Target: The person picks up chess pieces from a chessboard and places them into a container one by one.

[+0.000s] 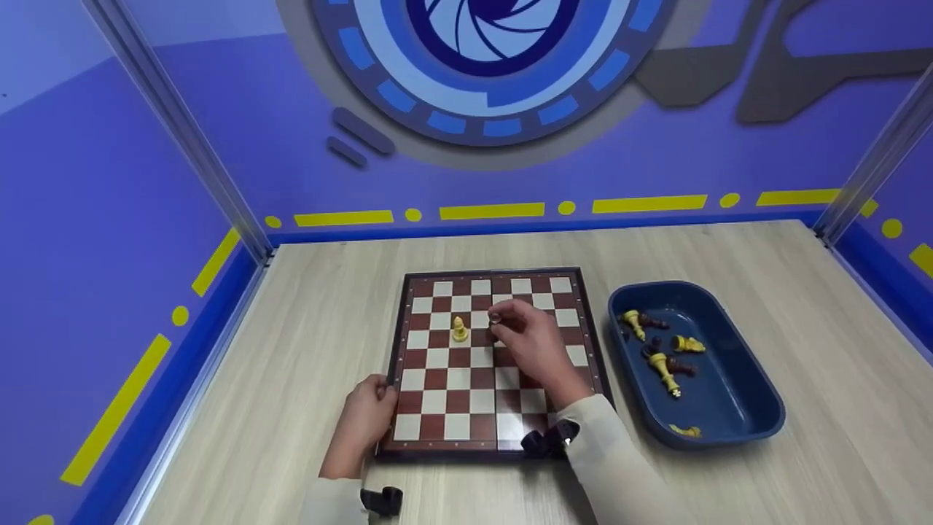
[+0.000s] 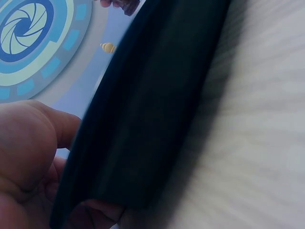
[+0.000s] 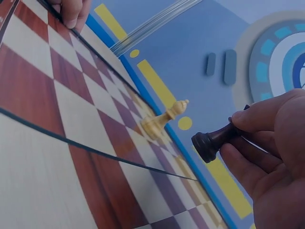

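A brown-and-white chessboard (image 1: 446, 379) lies on the table, with a cream bishop (image 1: 459, 329) standing upright on one of its squares. My right hand (image 1: 536, 346) holds a dark chess piece (image 3: 217, 139) above the board, right of the bishop. In the right wrist view its base points down and away from the fingers, which pinch the upper part and hide the top. At the board's near left edge, my left hand (image 1: 364, 412) grips the rim; in the left wrist view the dark side of the board (image 2: 138, 105) hides part of the fingers.
A dark blue tray (image 1: 754, 390) stands close to the board's right side, with several cream and dark chess pieces lying in it. Printed panels (image 1: 240, 131) wall the table (image 1: 321, 313) at the back and sides.
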`<state>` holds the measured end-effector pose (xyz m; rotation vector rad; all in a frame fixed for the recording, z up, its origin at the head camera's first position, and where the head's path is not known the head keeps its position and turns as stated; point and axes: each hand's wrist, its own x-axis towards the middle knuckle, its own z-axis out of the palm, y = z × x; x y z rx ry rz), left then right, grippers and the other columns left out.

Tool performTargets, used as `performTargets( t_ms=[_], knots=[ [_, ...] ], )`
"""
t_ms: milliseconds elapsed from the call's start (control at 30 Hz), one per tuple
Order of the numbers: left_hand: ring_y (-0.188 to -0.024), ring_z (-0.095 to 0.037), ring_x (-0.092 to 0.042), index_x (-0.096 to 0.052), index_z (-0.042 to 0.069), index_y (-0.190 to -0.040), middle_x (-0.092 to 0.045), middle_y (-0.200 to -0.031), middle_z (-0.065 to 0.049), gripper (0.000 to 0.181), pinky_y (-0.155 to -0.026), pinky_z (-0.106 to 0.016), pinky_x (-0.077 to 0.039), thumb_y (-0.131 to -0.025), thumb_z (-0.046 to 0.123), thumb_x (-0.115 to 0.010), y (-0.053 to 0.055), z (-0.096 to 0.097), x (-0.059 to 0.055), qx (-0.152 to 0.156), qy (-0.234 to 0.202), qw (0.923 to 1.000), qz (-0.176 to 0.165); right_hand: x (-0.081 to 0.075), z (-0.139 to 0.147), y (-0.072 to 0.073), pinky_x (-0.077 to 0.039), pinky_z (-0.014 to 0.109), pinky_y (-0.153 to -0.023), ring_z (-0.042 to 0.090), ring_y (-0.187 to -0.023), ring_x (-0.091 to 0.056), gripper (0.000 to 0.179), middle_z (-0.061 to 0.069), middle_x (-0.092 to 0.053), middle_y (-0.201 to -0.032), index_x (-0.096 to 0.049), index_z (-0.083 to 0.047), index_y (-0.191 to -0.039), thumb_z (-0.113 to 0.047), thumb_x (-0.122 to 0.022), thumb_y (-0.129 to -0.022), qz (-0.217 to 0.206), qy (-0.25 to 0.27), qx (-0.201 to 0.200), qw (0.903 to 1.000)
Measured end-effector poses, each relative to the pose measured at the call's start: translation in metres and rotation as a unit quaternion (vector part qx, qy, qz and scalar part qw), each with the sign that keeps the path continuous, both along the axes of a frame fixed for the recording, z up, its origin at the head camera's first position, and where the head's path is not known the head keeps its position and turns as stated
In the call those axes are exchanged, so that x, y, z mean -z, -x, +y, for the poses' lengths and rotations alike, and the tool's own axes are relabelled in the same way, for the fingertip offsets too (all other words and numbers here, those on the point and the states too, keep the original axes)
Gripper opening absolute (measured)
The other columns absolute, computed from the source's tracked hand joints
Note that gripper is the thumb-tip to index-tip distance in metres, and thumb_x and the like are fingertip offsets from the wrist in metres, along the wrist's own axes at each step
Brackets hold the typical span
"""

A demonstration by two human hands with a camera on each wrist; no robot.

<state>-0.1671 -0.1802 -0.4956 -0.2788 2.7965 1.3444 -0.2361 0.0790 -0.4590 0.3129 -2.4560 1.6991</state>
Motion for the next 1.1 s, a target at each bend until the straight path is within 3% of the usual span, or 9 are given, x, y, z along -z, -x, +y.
performTargets(
  t_ms=[500, 800, 1100],
  knots=[
    [-0.058, -0.013, -0.05, -0.06, -0.006, -0.111, -0.056, -0.07, -0.002, 0.028, -0.053, -0.028, -0.043, -0.094, 0.011, -0.046, 0.001, -0.001, 0.001, 0.005, 0.008, 0.9999, 0.007, -0.007, 0.009, -0.017, -0.054, 0.032, -0.082, 0.013, -0.09, -0.067, 0.026, -0.001, -0.072, -0.099, -0.07, -0.017, -0.103, -0.002, -0.071, -0.082, 0.011, 0.01, -0.01, 0.9998],
    [-0.056, -0.012, -0.051, -0.058, -0.008, -0.115, -0.055, -0.07, -0.002, 0.031, -0.05, -0.028, -0.044, -0.095, 0.011, -0.045, -0.002, -0.001, -0.001, 0.014, 0.007, 0.9999, 0.007, -0.011, 0.017, -0.018, -0.055, 0.035, -0.08, 0.011, -0.083, -0.069, 0.023, 0.003, -0.072, -0.1, -0.069, -0.012, -0.106, -0.004, -0.068, -0.085, -0.004, 0.012, -0.021, 0.9997],
    [-0.058, -0.012, -0.051, -0.058, -0.008, -0.114, -0.056, -0.071, -0.002, 0.03, -0.051, -0.027, -0.045, -0.095, 0.012, -0.046, 0.0, -0.001, -0.002, 0.01, 0.008, 0.9999, 0.002, -0.016, 0.029, -0.017, -0.055, 0.03, -0.076, 0.011, -0.083, -0.069, 0.021, -0.003, -0.071, -0.096, -0.069, -0.017, -0.104, -0.004, -0.068, -0.087, 0.004, 0.003, -0.003, 1.0]
  ],
)
